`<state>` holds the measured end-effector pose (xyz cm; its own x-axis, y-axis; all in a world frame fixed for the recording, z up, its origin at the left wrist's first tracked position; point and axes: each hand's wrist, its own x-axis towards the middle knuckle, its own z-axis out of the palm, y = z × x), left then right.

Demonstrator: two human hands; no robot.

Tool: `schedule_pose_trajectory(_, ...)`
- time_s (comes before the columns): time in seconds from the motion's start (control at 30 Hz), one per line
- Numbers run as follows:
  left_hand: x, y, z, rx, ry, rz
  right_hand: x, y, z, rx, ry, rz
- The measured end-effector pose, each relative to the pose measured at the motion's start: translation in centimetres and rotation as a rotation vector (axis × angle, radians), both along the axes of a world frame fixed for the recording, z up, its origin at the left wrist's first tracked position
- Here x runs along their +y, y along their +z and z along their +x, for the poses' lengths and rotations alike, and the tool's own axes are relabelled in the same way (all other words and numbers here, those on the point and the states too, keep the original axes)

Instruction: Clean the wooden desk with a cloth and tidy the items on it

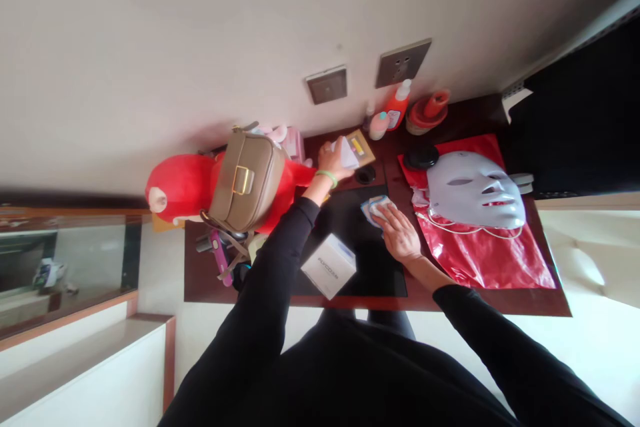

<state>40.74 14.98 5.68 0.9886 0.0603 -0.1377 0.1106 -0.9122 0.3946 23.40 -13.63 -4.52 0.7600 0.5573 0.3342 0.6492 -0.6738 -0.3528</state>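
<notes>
My left hand (334,159), a green band at its wrist, grips a small white box-like item (345,151) near the back of the desk. Just beyond it a tan framed piece (362,147) lies by the wall. My right hand (401,235) presses its fingers onto a folded white-and-blue cloth (376,208) at the right edge of a black desk mat (370,240). A white box with printed lettering (330,267) stands on the mat between my forearms. The underside of the cloth is hidden.
At left, a taupe handbag (245,180) rests on a red plush toy (183,188). A white mask (475,190) lies on red plastic (480,253) at right. Several bottles, including a red one (398,107), stand along the wall. A black screen (575,107) borders the far right.
</notes>
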Motion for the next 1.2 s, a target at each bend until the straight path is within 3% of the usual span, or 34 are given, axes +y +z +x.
schedule_pose_trajectory(0.13,0.6,0.7,2.8,0.031,0.02,0.065,0.1,-0.1,-0.1,-0.02,-0.01,0.003)
schedule_pose_trajectory(0.37,1.1,0.5,4.8,0.005,-0.076,0.071,0.3,0.1,0.0,-0.021,-0.016,0.012)
schedule_pose_trajectory(0.7,1.5,0.0,4.2,0.003,0.005,0.129,0.3,0.0,-0.2,-0.01,-0.019,0.012)
schedule_pose_trajectory(1.0,1.7,-1.3,3.7,-0.06,0.028,-0.068,0.1,-0.1,-0.3,0.04,-0.015,-0.007)
schedule_pose_trajectory(1.2,1.6,-0.6,3.4,-0.088,0.026,-0.141,0.0,-0.2,-0.3,0.092,-0.007,0.006)
